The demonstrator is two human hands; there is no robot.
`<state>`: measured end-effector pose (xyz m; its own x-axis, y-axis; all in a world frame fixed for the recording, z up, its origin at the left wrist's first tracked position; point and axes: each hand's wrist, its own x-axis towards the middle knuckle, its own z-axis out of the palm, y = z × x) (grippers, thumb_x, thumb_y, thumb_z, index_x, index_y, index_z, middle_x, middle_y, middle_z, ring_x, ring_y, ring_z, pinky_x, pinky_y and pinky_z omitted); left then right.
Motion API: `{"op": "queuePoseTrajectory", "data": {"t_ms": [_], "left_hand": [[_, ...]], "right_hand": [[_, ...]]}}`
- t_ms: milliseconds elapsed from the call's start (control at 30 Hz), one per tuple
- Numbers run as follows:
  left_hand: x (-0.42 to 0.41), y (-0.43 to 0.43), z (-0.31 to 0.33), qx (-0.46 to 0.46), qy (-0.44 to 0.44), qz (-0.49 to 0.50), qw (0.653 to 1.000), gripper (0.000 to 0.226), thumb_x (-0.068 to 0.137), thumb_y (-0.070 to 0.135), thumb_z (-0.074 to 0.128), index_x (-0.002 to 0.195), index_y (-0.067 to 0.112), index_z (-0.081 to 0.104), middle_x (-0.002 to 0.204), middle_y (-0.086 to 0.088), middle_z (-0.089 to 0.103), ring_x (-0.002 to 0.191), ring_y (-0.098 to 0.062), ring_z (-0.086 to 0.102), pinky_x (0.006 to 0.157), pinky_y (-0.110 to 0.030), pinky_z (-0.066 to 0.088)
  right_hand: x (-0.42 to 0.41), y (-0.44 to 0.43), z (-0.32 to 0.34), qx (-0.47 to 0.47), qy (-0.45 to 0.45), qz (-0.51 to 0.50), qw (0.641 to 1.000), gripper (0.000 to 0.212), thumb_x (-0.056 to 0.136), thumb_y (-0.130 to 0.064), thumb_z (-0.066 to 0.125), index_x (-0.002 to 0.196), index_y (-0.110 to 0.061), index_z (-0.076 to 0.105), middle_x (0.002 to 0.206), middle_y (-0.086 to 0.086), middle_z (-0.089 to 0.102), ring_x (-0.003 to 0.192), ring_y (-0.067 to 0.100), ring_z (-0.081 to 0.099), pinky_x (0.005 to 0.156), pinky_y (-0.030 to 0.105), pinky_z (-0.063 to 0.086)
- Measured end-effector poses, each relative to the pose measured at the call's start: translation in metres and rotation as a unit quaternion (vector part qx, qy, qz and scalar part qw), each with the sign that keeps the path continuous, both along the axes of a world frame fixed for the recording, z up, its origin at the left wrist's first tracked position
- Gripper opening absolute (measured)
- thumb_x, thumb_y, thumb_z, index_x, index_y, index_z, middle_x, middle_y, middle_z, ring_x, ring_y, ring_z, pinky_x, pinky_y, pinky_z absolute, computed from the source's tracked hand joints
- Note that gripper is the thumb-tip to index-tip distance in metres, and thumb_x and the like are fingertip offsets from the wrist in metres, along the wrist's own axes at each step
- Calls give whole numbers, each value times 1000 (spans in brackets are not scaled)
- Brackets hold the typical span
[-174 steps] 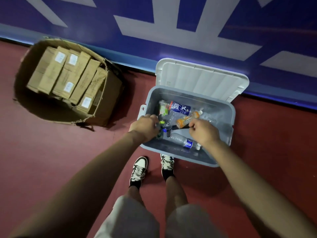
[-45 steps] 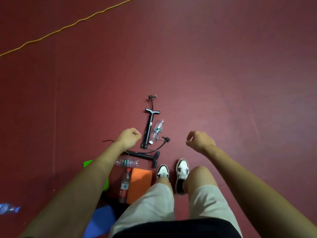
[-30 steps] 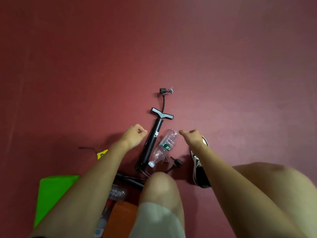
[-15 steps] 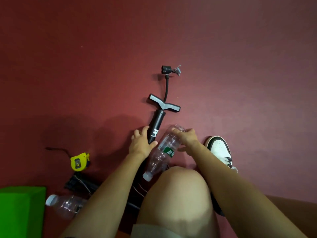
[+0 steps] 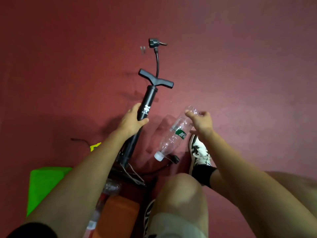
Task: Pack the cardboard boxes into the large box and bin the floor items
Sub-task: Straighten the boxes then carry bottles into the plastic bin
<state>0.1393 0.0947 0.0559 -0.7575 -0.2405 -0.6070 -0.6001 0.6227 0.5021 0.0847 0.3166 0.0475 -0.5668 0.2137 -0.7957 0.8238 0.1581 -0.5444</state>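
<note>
Head view, looking down on a dark red floor (image 5: 240, 66). The left hand (image 5: 132, 121) is wrapped around the barrel of a black hand pump (image 5: 148, 103), fingers closed on the tube just below its printed logo. The pump lies along a 7-to-1 o'clock line, its T-handle at the far end, and its hose curves on toward 12 o'clock to a valve head (image 5: 155, 42). The right hand (image 5: 201, 121) pinches the base end of a clear plastic bottle (image 5: 175, 134) between thumb and fingers. The bottle slants down toward 7 o'clock, its white cap lowest, and seems lifted clear of the floor. A black-and-white shoe (image 5: 199, 152) sits at 6 o'clock from the right hand. At 8 o'clock from the left hand lie a yellow object (image 5: 95, 146), partly hidden, and a green block (image 5: 44, 184). An orange block (image 5: 118, 215) and another bottle (image 5: 101, 205) lie at the bottom edge, beside a bent knee (image 5: 181, 191).
</note>
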Motion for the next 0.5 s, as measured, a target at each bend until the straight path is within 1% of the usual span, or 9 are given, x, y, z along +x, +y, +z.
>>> {"op": "queuePoseTrajectory", "data": {"t_ms": [67, 133, 200, 267, 333, 433, 500], "left_hand": [[-1, -1, 50, 10, 18, 4, 1000, 64, 85, 22, 67, 140, 22, 35, 127, -9, 53, 115, -27, 52, 88, -28, 36], [0, -1, 101, 21, 26, 3, 999, 64, 84, 23, 67, 139, 24, 35, 123, -5, 55, 108, -24, 54, 85, -27, 36], [6, 0, 154, 34, 20, -1, 999, 63, 84, 24, 67, 139, 25, 36, 114, -2, 56, 98, -20, 54, 82, -28, 38], [15, 2, 206, 50, 13, -12, 999, 64, 84, 25, 68, 139, 26, 35, 113, -3, 57, 97, -21, 55, 83, -30, 42], [26, 4, 256, 54, 11, -29, 998, 65, 83, 28, 68, 139, 26, 36, 114, -6, 58, 103, -25, 57, 87, -32, 44], [46, 10, 327, 47, 9, -62, 997, 65, 82, 28, 69, 138, 24, 37, 108, -7, 56, 105, -28, 56, 82, -28, 40], [60, 16, 368, 41, 16, -88, 995, 66, 82, 28, 69, 139, 23, 36, 113, -10, 57, 104, -28, 56, 80, -28, 39]], "right_hand": [[-2, 1, 52, -12, 15, 0, 1000, 64, 80, -31, 74, 130, -11, 39, 127, 9, 48, 111, 28, 55, 66, 38, 51], [-1, 3, 108, -19, 27, 3, 999, 65, 80, -31, 74, 130, -11, 39, 127, 9, 48, 113, 28, 55, 69, 40, 53], [5, 7, 164, -20, 38, 7, 999, 66, 81, -29, 74, 132, -10, 38, 124, 7, 47, 109, 27, 55, 76, 44, 54], [17, 13, 222, -20, 47, 3, 999, 66, 82, -28, 73, 134, -8, 37, 121, 6, 45, 102, 23, 54, 83, 47, 52], [32, 19, 276, -22, 55, -9, 998, 65, 83, -27, 72, 134, -8, 37, 119, 5, 44, 98, 22, 53, 84, 46, 51], [62, 31, 353, -28, 67, -31, 997, 65, 82, -28, 72, 134, -9, 37, 121, 5, 47, 99, 22, 55, 80, 43, 51], [85, 40, 394, -26, 78, -39, 996, 64, 82, -28, 72, 133, -10, 38, 122, 5, 47, 99, 21, 55, 78, 43, 52]]}}
